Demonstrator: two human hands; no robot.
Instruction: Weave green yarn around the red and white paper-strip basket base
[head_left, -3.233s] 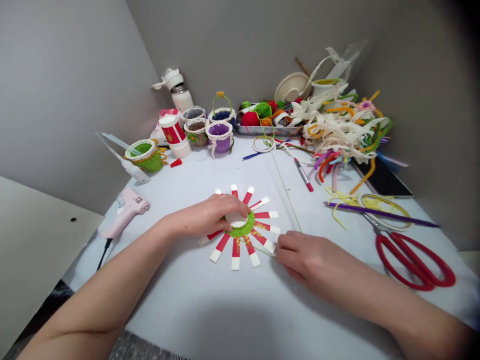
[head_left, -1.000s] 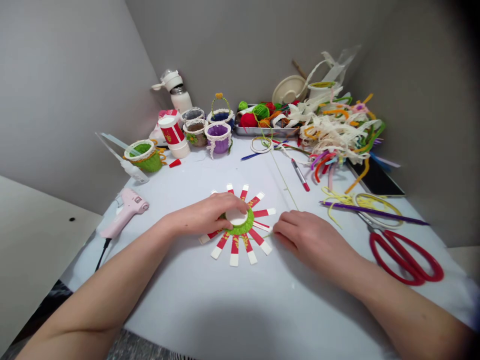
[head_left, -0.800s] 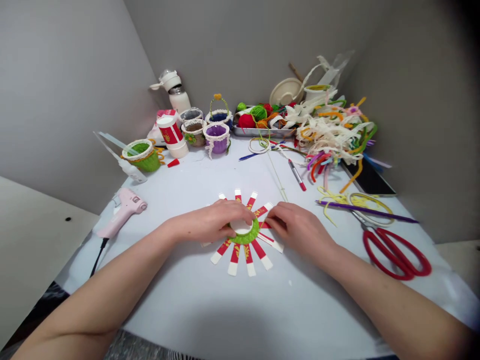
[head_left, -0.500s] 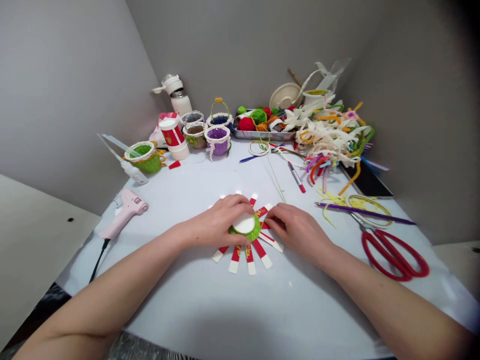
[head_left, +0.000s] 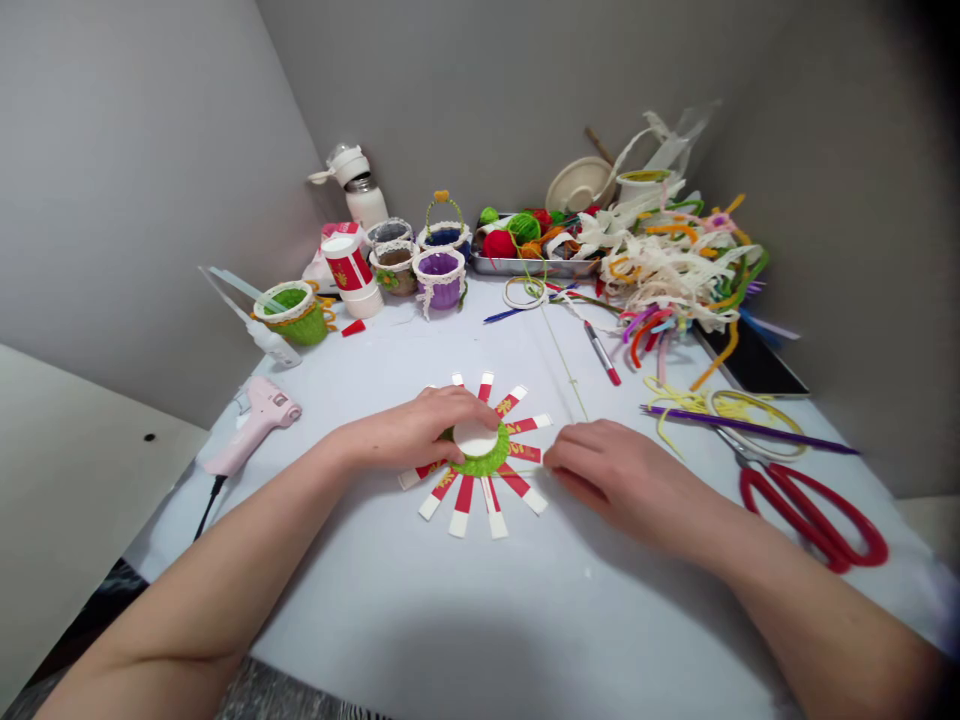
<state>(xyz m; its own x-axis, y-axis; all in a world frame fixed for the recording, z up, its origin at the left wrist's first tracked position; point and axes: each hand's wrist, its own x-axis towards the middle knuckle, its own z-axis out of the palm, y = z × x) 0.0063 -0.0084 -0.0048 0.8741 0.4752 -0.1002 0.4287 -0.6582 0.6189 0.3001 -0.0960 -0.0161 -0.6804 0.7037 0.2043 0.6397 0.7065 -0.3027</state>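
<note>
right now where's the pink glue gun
In the head view, the pink hot glue gun lies at the left side of the white table, just beyond the person's left forearm, with its black cord trailing toward the table edge and the green woven basket farther back.

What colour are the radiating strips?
The strips are red, white-tipped; the head view shows it best.
</note>
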